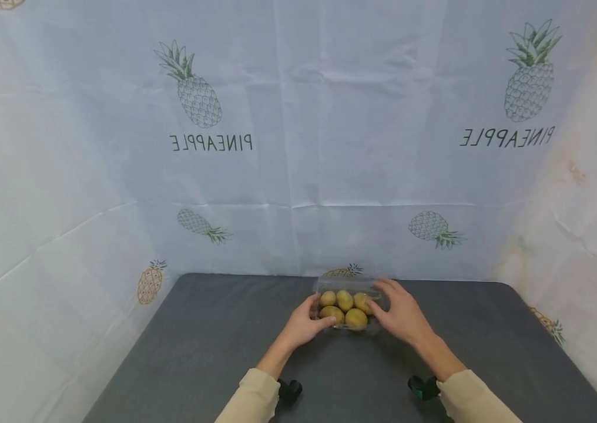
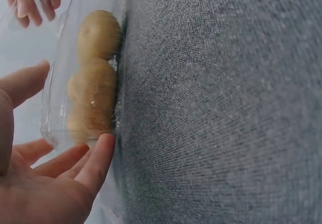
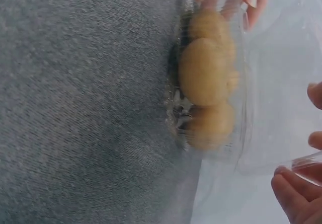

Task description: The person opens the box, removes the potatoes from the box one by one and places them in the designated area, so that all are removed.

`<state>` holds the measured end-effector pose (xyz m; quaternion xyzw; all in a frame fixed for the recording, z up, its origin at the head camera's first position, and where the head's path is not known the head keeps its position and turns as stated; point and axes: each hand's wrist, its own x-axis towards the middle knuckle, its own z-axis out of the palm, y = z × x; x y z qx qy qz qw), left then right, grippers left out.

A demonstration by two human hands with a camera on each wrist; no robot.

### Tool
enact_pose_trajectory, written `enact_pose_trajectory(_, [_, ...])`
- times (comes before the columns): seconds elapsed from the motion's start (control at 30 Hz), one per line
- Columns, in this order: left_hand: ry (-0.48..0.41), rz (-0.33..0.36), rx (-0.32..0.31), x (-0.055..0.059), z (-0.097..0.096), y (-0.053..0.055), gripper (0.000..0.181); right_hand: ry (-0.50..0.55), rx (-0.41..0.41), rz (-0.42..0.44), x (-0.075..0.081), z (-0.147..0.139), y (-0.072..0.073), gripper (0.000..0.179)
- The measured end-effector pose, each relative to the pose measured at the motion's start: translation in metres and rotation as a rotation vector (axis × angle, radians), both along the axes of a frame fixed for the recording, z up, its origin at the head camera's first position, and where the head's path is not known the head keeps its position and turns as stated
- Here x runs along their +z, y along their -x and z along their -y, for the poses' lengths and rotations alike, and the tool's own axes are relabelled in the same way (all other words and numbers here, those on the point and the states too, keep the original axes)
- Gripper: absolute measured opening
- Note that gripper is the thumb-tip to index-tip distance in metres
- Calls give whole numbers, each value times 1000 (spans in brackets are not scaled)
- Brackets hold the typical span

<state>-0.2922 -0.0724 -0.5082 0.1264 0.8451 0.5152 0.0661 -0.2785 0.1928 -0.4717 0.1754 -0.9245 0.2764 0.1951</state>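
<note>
A clear plastic box (image 3: 241, 118) holds several yellow-brown, rounded fruits (image 1: 356, 318) and stands on the dark table. Its hinged lid (image 3: 282, 93) is raised at the back. My left hand (image 1: 302, 323) grips the box's left end; in the left wrist view, its fingertips (image 2: 104, 146) press low on the end wall and the thumb is by the upper rim. Over the box's right end, my right hand (image 1: 401, 311) has its fingers at the lid's side edge. In the right wrist view, that edge runs between its fingertips (image 3: 283, 176). The fruits' undersides are hidden.
The dark grey tabletop (image 1: 214, 352) ends just behind the box. A white cloth (image 1: 298, 147) with pineapple prints hangs along the back and both sides. Dark straps with small devices (image 1: 290, 390) sit at both wrists, by the light sleeves.
</note>
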Motion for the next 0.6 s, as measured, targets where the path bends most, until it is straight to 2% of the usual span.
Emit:
enact_pose_trajectory(0.4, [38,-44,6,1,2,-1,79,220,21,-74,0,-11,17,36])
enact_pose_trajectory(0.6, [30,-37,2,-1,2,-1,78,339,14,-49,2,-16,25,29])
